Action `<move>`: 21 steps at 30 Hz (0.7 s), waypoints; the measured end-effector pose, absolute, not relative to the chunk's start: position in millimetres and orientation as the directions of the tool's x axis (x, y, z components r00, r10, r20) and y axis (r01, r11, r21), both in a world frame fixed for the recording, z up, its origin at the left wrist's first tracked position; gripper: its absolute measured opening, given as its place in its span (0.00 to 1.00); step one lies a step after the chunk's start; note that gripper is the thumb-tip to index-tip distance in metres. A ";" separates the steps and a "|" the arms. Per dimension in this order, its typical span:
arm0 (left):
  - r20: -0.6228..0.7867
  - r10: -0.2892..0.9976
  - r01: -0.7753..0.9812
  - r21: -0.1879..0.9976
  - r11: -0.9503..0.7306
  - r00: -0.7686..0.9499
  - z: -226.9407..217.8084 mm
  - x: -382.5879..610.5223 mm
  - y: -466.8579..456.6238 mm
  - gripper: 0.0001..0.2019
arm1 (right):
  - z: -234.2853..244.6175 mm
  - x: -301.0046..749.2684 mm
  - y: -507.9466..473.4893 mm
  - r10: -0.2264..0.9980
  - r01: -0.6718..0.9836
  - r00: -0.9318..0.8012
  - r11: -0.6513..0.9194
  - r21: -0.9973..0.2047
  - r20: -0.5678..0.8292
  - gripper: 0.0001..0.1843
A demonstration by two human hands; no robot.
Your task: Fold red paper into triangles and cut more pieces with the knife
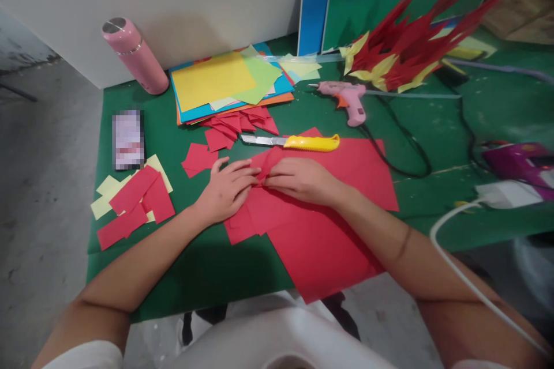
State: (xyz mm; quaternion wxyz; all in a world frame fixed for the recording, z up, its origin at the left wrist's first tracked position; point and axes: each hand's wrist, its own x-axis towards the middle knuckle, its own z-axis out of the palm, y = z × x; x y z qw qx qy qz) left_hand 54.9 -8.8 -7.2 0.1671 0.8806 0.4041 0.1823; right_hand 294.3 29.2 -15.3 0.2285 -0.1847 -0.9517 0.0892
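Note:
Both of my hands meet over red paper at the middle of the table. My left hand [229,187] has its thumb and fingertips closed on a small piece of red paper [271,161]. From the other side my right hand [303,180] pinches the same piece, fingers pressed together. Beneath them lie large red sheets [329,248] and smaller red pieces. Just beyond my right hand, a yellow-handled utility knife [311,142] rests on the red paper, blade out to the left. A pile of red cut pieces [238,121] lies behind the knife.
A pink bottle [137,57], a blurred-out phone [128,139] and red and yellow scraps [134,199] are on the left. Coloured sheets [212,82] lie at the back. Rightward are a pink glue gun [348,98] with its cord, red paper flames [402,46] and a white cable [441,230].

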 end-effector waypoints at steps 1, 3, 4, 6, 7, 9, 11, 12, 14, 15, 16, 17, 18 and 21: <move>0.203 0.778 0.660 0.430 -0.616 0.594 -7.3 55.2 -8.5 0.11 | -15.6 292.8 27.2 0.388 0.307 -0.825 0.918 -0.250 0.411 0.15; 0.225 0.781 0.673 0.406 -0.618 0.582 -7.4 55.6 -7.8 0.11 | -16.2 289.4 23.4 0.384 0.295 -0.815 0.920 -0.259 0.435 0.14; 0.230 0.778 0.676 0.394 -0.623 0.584 -7.6 55.7 -7.5 0.11 | -16.4 287.7 22.2 0.391 0.295 -0.805 0.916 -0.270 0.446 0.14; 0.230 0.765 0.672 0.372 -0.641 0.602 -8.3 55.5 -7.2 0.12 | -16.2 284.6 21.9 0.428 0.327 -0.776 0.901 -0.285 0.463 0.14; 0.229 0.758 0.669 0.362 -0.649 0.611 -8.6 55.3 -7.3 0.12 | -15.9 283.4 23.1 0.455 0.357 -0.759 0.889 -0.287 0.466 0.14; 0.231 0.747 0.665 0.345 -0.663 0.624 -8.8 55.0 -7.9 0.12 | -15.3 281.6 27.3 0.492 0.403 -0.738 0.870 -0.284 0.461 0.13; 0.242 0.737 0.662 0.327 -0.674 0.631 -8.3 55.1 -9.0 0.13 | -15.2 281.0 32.5 0.495 0.410 -0.743 0.869 -0.277 0.451 0.13; 0.249 0.732 0.661 0.318 -0.680 0.634 -7.9 55.3 -9.6 0.13 | -15.5 281.3 34.7 0.487 0.409 -0.752 0.873 -0.264 0.443 0.13; 0.260 0.722 0.657 0.300 -0.692 0.642 -6.9 56.2 -11.0 0.13 | -16.5 282.7 37.5 0.467 0.420 -0.772 0.884 -0.205 0.431 0.13; 0.263 0.719 0.658 0.290 -0.695 0.643 -6.5 56.7 -11.6 0.13 | -17.0 283.8 37.9 0.462 0.433 -0.777 0.885 -0.169 0.428 0.14; 0.268 0.719 0.663 0.278 -0.695 0.641 -6.3 57.2 -12.2 0.13 | -17.4 285.0 37.7 0.459 0.446 -0.778 0.884 -0.138 0.429 0.14; 0.272 0.721 0.671 0.264 -0.693 0.637 -6.3 57.7 -12.7 0.13 | -17.7 286.2 37.0 0.461 0.458 -0.776 0.881 -0.118 0.431 0.15; 0.275 0.724 0.680 0.251 -0.689 0.633 -6.4 58.1 -13.1 0.13 | -17.8 287.3 35.9 0.470 0.470 -0.770 0.875 -0.116 0.431 0.15; 0.282 0.726 0.697 0.213 -0.685 0.628 -7.4 58.6 -13.8 0.13 | -17.3 289.8 31.5 0.533 0.506 -0.744 0.844 -0.181 0.404 0.16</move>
